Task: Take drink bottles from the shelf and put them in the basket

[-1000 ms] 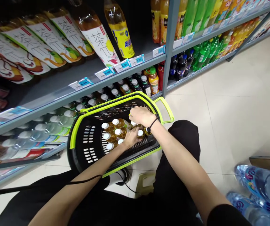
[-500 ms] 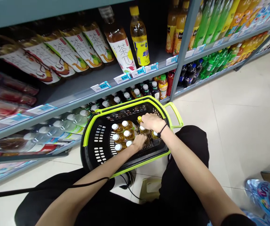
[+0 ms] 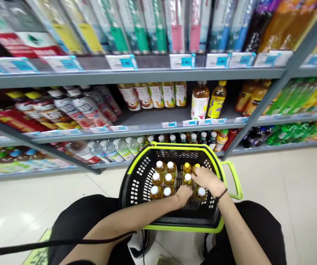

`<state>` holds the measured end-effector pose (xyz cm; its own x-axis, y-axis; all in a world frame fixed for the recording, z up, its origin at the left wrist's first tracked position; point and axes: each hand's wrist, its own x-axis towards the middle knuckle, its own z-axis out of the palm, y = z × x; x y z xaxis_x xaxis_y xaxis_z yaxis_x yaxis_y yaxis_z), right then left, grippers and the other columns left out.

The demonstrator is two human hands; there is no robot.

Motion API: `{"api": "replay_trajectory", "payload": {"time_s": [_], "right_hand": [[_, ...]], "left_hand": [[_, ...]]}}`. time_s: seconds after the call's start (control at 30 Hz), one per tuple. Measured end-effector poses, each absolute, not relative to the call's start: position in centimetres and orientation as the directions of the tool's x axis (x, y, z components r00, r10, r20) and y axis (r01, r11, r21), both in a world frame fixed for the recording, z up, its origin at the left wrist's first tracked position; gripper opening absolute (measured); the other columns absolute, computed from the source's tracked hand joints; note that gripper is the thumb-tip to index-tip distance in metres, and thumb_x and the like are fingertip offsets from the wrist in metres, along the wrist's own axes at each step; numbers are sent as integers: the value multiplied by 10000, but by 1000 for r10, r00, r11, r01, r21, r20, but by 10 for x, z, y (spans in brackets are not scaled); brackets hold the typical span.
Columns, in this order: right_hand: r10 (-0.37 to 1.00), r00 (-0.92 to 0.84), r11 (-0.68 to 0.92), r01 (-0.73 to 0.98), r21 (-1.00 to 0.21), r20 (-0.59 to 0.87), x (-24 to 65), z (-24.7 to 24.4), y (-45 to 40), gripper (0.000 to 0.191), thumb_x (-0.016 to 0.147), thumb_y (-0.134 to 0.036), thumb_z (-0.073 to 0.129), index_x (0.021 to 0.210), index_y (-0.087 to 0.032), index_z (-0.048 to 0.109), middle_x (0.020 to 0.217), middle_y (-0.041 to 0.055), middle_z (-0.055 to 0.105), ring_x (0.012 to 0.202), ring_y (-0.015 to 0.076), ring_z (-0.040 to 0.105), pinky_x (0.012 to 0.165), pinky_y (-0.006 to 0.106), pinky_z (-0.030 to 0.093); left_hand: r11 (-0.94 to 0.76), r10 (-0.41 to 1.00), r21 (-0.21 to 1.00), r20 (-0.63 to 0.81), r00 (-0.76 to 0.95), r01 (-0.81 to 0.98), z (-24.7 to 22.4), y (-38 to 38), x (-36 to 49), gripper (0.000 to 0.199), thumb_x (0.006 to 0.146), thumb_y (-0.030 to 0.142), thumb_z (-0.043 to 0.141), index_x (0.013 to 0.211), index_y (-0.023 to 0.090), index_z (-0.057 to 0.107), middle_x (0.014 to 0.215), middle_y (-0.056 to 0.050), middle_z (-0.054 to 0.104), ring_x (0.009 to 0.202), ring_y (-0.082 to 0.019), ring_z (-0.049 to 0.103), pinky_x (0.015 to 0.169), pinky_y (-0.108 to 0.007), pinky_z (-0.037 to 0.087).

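A black shopping basket with a lime-green rim [image 3: 187,229] stands between my legs, holding several small drink bottles. White-capped bottles [image 3: 169,179] fill its left half in rows. My right hand [image 3: 206,181] is closed around the top of a yellow-capped bottle [image 3: 197,166] on the right side. Beside that one stands another yellow-capped bottle [image 3: 186,167]. My left hand [image 3: 183,195] reaches low into the basket, fingers curled down by a white-capped bottle [image 3: 187,178]; what they grip is hidden. Near my right wrist is one more white-capped bottle [image 3: 201,193].
Drink shelves [image 3: 136,127] run across behind the basket, with price tags along their edges. The basket's green handle [image 3: 236,180] sticks out to the right. A black cable [image 3: 50,243] crosses my left forearm.
My view has swung left and up, showing more shelving. Two yellow caps now show beside my right hand where one showed clearly before. Both hands are still inside the basket.
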<state>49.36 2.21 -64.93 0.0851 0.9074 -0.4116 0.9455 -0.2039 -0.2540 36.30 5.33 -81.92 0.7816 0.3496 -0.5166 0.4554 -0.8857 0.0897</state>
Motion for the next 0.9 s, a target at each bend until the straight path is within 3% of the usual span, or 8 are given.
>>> {"api": "replay_trajectory", "payload": {"time_s": [0.13,0.27,0.43,0.5,0.57,0.7,0.8,0.9], "right_hand": [[888,75,-195,955,-224,-453,490,-655,24,381,1026,-292,433,1175,-100,726,1190,240,736,1122,335,724,884,375,534],[870,76,-196,960,-201,-488,481,-662,26,384,1032,-294,421,1184,-106,720,1204,246,725,1141,349,714,886,385,523],[843,55,-181,966,-186,-535,467,-674,31,361,1037,-279,442,1188,-100,716,1222,232,723,1151,343,709,894,381,513],[837,38,-169,967,-191,-545,462,-678,33,350,1036,-268,448,1189,-107,718,1226,215,727,1163,331,704,906,369,504],[835,22,-155,968,-197,-549,458,-683,36,346,1037,-267,453,1187,-109,722,1218,212,731,1176,328,697,921,367,492],[839,-11,-124,969,-212,-543,454,-693,41,349,1040,-278,453,1192,-117,722,1222,222,726,1187,328,688,936,370,474],[831,-30,-109,971,-215,-556,452,-698,45,341,1038,-277,456,1162,-116,730,1179,225,738,1138,331,708,900,368,477],[821,-36,-102,972,-209,-569,453,-701,48,341,1039,-278,459,1149,-104,730,1163,232,739,1120,346,711,878,375,475]], "left_hand": [[-843,432,36,-547,717,536,-802,47,360,405,915,232,728,1285,109,621,1248,-139,662,1155,-267,656,925,-431,596],[-794,458,96,-555,694,600,-776,55,358,477,859,201,781,1293,86,619,1333,-174,636,1164,-274,664,944,-435,596],[-698,492,289,-472,731,656,-727,103,330,126,903,314,748,875,195,716,893,-40,734,872,-177,726,773,-298,596],[-644,564,392,-336,754,657,-696,134,309,155,910,292,724,781,208,706,802,-11,726,760,-152,710,725,-261,580],[-599,682,486,-109,724,637,-658,171,285,77,898,190,671,838,188,719,873,-21,756,825,-166,719,800,-282,591],[-521,853,567,354,382,638,-572,248,232,251,892,137,495,1050,165,688,1118,-109,738,1058,-221,690,1016,-377,537],[-445,819,582,573,46,680,-523,295,190,469,860,112,491,1329,85,507,1430,-229,522,1389,-304,473,1202,-501,357],[-375,617,545,751,-237,750,-500,327,151,586,813,150,590,1375,92,434,1446,-221,483,1418,-327,423,1240,-473,295]]}}
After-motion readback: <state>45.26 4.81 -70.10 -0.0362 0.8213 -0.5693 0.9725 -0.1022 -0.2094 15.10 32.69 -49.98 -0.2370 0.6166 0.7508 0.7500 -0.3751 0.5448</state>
